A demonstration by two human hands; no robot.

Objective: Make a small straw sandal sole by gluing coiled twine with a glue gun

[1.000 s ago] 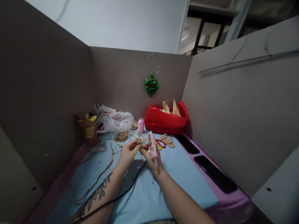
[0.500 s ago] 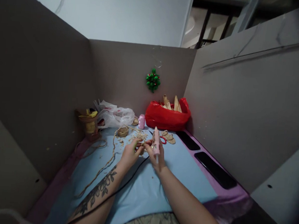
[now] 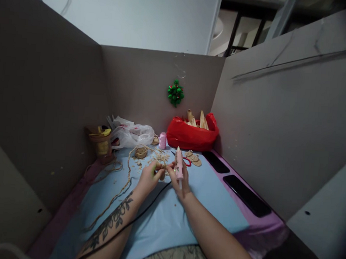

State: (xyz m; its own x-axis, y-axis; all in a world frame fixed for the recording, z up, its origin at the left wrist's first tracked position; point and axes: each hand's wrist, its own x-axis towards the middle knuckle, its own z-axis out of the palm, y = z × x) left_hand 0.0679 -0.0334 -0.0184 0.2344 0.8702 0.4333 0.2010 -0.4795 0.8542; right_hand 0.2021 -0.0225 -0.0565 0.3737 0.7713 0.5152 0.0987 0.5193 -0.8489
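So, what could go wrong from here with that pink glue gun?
The black cord crosses the left forearm, so a pull of that arm might tug the pink glue gun in the right hand. If its tip is hot, which I can't see, the left hand nearby could get burned. Loose tan shreds beyond the hands might stick to any glue.

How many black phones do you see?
2. Both lie along the right side: one phone near the red bag, the other phone nearer the camera.
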